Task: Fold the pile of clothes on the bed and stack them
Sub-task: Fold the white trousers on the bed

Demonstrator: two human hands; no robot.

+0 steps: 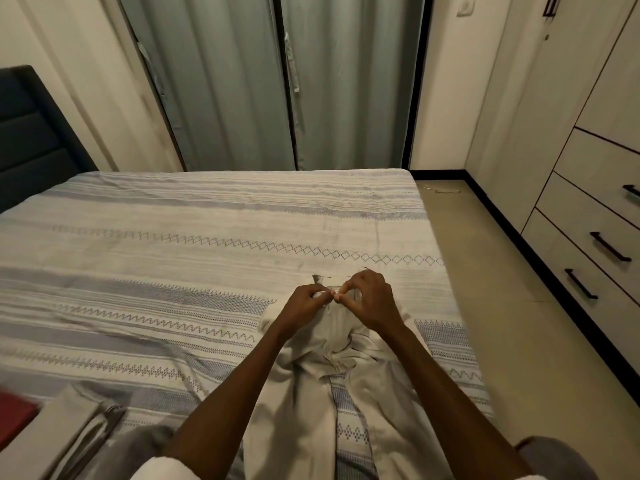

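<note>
On the bed point(207, 244), left hand point(303, 304) and right hand point(369, 299) both pinching the pale shirt point(311, 393) collar.

left hand point(304, 303): fingers curled, pinching | right hand point(370, 299): fingers curled, pinching | fingertips meeting

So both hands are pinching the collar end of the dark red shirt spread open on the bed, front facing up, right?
Not quite: the shirt is pale beige, not dark red. The head view shows the left hand and right hand pinching its collar end, with the garment spread open on the striped bed cover. Something red shows only at the frame's lower left edge.
</note>
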